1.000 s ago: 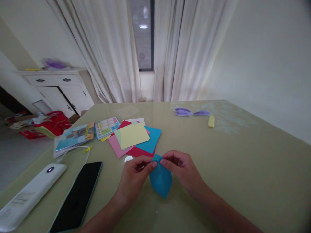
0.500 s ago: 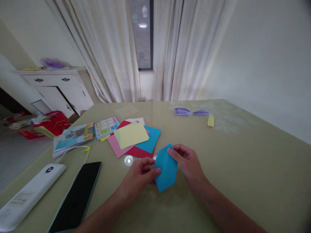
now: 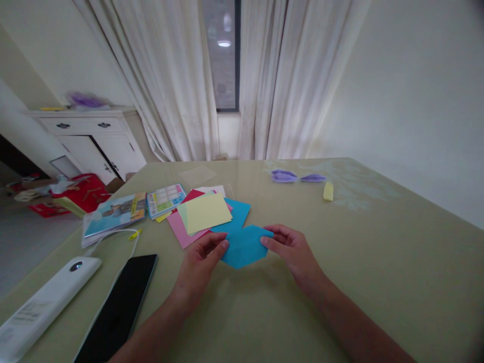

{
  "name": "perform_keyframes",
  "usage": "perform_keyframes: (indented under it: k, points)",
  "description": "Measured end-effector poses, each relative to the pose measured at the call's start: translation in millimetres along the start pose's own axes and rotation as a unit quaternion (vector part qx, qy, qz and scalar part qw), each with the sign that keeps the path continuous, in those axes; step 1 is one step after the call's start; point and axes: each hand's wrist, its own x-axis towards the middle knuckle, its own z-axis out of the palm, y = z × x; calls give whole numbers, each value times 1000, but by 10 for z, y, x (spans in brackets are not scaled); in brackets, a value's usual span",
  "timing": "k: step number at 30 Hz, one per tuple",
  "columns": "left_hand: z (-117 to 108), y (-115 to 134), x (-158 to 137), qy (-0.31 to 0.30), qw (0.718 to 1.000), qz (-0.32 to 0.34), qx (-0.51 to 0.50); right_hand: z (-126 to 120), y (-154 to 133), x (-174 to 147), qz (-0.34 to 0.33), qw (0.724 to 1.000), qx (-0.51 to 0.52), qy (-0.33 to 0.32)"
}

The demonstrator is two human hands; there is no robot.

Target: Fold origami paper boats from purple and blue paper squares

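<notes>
A folded piece of blue paper [image 3: 245, 248] is held above the table, its long side running left to right and its outline many-cornered. My left hand [image 3: 206, 254] pinches its left end, thumb on top. At the upper right corner, my right hand [image 3: 285, 244] grips it between thumb and fingers. Just beyond lies a fanned pile of coloured sheets: a pale yellow sheet [image 3: 209, 213] on top, a pink sheet [image 3: 179, 229] and a flat blue sheet [image 3: 239, 212] beneath.
A black phone [image 3: 119, 307] and a white power bank [image 3: 49, 307] with a cable lie at the left. Behind them are a booklet [image 3: 113, 216] and a sticker sheet [image 3: 166, 199]. Purple folded papers [image 3: 283, 176] and a small yellow piece [image 3: 328, 191] rest at the back right.
The blue paper has turned from upright to lying sideways. My left hand has moved left and up to the paper's left end; my right hand stays near the same place.
</notes>
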Motion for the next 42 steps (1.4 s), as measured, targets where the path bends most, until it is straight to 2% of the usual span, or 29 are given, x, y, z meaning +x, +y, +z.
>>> perform_keyframes:
  k: [11,16,22,29,32,34,38,42]
  points:
    - [-54,36,92,23,999,-19,-12,-69,-35,50,23,999,-43,-19]
    - [-54,53,88,23,1000,-12,-15,-98,-17,70,9,998,-56,-35]
    - [-58,23,102,22,1000,13,3,-168,-29,124,-40,993,-100,-56]
    - [-80,57,70,8,997,67,26,-266,-129,181,-174,969,-172,-29]
    - [-75,18,71,17,997,74,17,-285,-153,145,-207,961,-179,-29]
    - [-77,-14,81,30,996,80,13,-280,-126,129,-206,963,-172,-34]
    - [-92,-56,98,50,994,95,3,-259,-18,145,-161,975,-143,-54]
    - [-99,-75,104,30,994,100,-22,-265,48,207,-124,985,-109,-45]
